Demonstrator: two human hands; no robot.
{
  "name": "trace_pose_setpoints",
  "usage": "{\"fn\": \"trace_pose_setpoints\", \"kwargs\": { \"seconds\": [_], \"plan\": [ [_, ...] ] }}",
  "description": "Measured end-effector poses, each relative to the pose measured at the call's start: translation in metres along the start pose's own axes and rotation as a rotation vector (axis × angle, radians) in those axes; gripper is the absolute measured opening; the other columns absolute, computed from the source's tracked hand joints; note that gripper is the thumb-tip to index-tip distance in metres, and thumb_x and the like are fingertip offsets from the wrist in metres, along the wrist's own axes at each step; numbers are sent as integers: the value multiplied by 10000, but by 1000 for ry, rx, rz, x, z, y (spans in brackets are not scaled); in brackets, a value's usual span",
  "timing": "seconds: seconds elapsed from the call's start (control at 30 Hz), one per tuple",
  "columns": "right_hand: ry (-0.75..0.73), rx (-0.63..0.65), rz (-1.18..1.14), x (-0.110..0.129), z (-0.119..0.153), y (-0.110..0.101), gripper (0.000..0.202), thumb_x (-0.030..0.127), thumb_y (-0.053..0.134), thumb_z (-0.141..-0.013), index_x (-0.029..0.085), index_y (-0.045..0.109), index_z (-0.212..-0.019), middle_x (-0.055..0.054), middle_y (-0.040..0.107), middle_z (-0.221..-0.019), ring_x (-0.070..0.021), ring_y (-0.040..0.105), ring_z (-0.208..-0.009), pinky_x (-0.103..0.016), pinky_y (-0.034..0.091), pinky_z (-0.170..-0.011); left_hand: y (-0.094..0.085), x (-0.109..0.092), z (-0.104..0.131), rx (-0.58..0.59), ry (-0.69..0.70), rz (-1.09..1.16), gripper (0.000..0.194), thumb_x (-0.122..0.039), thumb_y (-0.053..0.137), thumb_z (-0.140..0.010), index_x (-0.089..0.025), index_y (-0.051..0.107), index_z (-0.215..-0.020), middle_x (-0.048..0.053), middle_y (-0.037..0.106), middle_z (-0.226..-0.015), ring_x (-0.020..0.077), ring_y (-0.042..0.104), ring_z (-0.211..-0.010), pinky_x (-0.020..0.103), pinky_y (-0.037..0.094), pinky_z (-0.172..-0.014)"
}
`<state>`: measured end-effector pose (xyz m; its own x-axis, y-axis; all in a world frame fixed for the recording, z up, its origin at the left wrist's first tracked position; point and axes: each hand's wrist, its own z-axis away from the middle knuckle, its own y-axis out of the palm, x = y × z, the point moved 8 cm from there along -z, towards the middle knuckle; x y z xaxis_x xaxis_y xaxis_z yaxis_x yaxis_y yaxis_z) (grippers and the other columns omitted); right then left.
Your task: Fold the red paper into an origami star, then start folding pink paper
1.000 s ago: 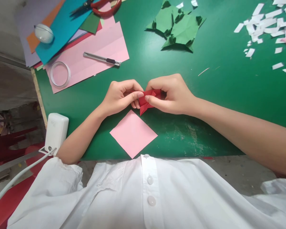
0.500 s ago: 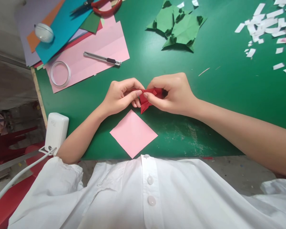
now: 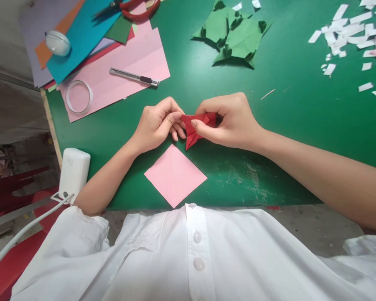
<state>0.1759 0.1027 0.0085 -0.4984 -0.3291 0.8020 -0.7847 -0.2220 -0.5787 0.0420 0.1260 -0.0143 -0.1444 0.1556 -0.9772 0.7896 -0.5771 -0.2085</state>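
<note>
Between my two hands is a small folded red paper (image 3: 192,131), raised just above the green table (image 3: 288,138). My left hand (image 3: 161,124) pinches its left corner between thumb and forefinger, the other fingers curled below. My right hand (image 3: 230,121) grips its right side, thumb on the near face and fingers behind, so that part of the paper is hidden. Nearer my body, a pink paper square (image 3: 175,175) lies flat with one corner pointing at me. Two folded green paper figures (image 3: 241,35) with curled corners rest at the far side.
Coloured sheets (image 3: 141,54) at the far left bear a utility knife (image 3: 134,77), a tape roll (image 3: 79,97), scissors (image 3: 141,10) and a white mouse-like object (image 3: 58,43). White paper scraps (image 3: 360,33) lie far right. A white power bank (image 3: 74,173) with a cable sits by the left edge.
My left fingers have shifted slightly left and up along the red paper, and more of its front face shows. My right hand keeps its grip, moved very little.
</note>
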Motion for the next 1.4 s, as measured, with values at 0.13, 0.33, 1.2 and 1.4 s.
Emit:
{"fn": "trace_pose_setpoints", "kwargs": {
  "seconds": [0.13,0.33,1.2,1.4],
  "plan": [
    [-4,9,-43,-1,0,0,188,232,592,-856,203,568,-672,44,441,-509,-81,348,-503,-293,280,-501,1,1,0,26,0,12,333,-509,558,-1017,-214,532,-864,-19,744,-708,157,760,-591,194,551,-405],
    [-39,85,-135,-3,-1,-1,181,248,623,-866,195,602,-694,38,499,-545,-75,385,-517,-275,298,-490,5,-3,1,98,-8,9,359,-530,531,-1024,-222,498,-841,-20,753,-726,146,741,-553,180,482,-361],
    [-87,138,-287,-4,1,3,191,366,651,-948,176,633,-951,44,582,-681,-70,472,-605,-243,352,-581,2,-19,2,47,129,-244,402,-530,722,-899,-189,639,-704,-42,598,-542,58,513,-451,201,353,-436],
    [-11,164,-447,-12,4,9,255,331,651,-962,219,513,-1144,22,684,-846,-105,588,-689,-241,440,-610,-1,-18,3,-27,108,-176,430,-556,715,-896,-197,583,-698,-44,594,-555,63,542,-417,193,370,-389]
  ]
}}
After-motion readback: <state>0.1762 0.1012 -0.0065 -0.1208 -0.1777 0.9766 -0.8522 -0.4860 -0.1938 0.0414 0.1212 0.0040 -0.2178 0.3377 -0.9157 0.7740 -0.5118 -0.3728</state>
